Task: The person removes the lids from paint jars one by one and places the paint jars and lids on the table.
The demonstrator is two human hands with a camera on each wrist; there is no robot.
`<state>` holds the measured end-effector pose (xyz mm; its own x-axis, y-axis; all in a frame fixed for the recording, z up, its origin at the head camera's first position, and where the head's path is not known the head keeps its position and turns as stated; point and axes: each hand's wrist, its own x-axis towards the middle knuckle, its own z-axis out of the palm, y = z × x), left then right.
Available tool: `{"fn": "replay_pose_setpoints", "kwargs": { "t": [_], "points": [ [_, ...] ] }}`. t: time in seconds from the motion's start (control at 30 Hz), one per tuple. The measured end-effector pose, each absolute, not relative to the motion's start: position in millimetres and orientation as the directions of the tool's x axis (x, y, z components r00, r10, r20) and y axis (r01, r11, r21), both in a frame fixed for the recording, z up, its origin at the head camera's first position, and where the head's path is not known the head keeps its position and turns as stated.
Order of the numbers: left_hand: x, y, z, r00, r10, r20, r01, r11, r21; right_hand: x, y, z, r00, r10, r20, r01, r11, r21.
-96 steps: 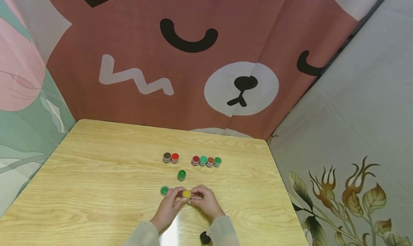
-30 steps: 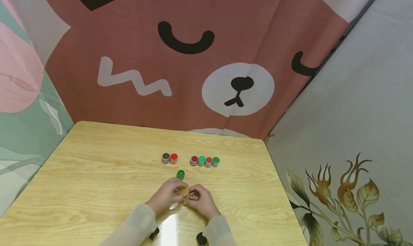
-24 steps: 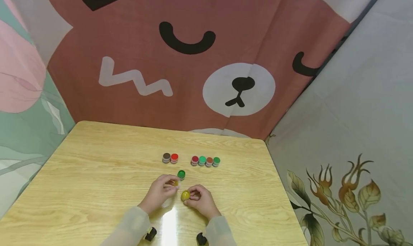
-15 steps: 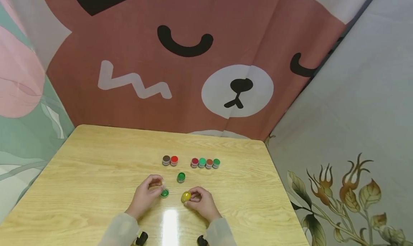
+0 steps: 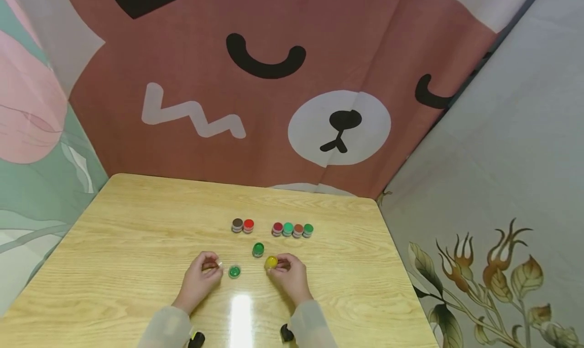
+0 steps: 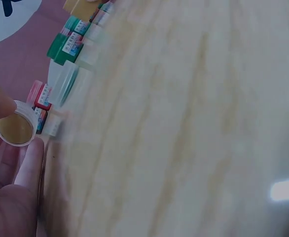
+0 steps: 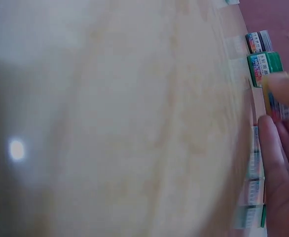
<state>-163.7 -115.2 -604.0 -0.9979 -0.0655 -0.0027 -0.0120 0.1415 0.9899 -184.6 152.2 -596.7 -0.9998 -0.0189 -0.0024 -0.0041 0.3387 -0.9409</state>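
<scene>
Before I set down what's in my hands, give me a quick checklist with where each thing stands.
1. Left hand has the yellow lid: ok, pinched between thumb and fingers.
2. Right hand has the yellow pot: ok, held with its mouth uncovered.
3. Room between the yellow pot and the open green pot: not ok, looks tight; I'd shift the yellow one away first.
4. Green lid out from under your left hand: ok, it lies on the table with a gap between.
5. Fill level in the yellow pot: cannot tell, too small to judge.
</scene>
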Motion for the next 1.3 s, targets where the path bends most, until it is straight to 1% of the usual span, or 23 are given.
{"fn": "replay_pose_setpoints", "kwargs": {
  "t": [0.2,0.43,0.63,0.8,1.0,1.13,1.3],
  "points": [
    [-163.0,-112.5,-608.7,-0.997,-0.065,0.033,0.022,0.164,0.986,-196.6,151.0,-597.9,-0.997,0.079,-0.001,0.03,0.367,-0.93],
    [-161.1,-111.4,-615.1,-0.995,-0.072,0.073,0.058,0.199,0.978,-207.7,143.3,-598.3,-0.992,0.123,0.033,0.017,0.38,-0.925],
    [-160.5,-110.5,-616.9,-0.995,-0.053,0.089,0.074,0.236,0.969,-213.0,131.3,-599.5,-0.973,0.222,0.069,0.03,0.413,-0.91],
    [-160.4,-109.5,-615.5,-0.993,-0.047,0.106,0.09,0.263,0.961,-213.5,121.6,-596.3,-0.956,0.278,0.092,0.04,0.436,-0.899],
    [-160.1,-110.0,-614.5,-0.995,-0.033,0.094,0.08,0.283,0.956,-213.2,115.7,-595.6,-0.952,0.295,0.084,0.052,0.427,-0.903],
    [-159.3,-109.4,-613.2,-0.995,-0.022,0.102,0.089,0.334,0.938,-212.6,114.9,-596.5,-0.958,0.28,0.063,0.065,0.425,-0.903],
    [-160.1,-107.6,-613.4,-0.991,-0.015,0.13,0.113,0.393,0.913,-211.9,115.7,-598.1,-0.961,0.269,0.065,0.055,0.419,-0.907]
  ]
}}
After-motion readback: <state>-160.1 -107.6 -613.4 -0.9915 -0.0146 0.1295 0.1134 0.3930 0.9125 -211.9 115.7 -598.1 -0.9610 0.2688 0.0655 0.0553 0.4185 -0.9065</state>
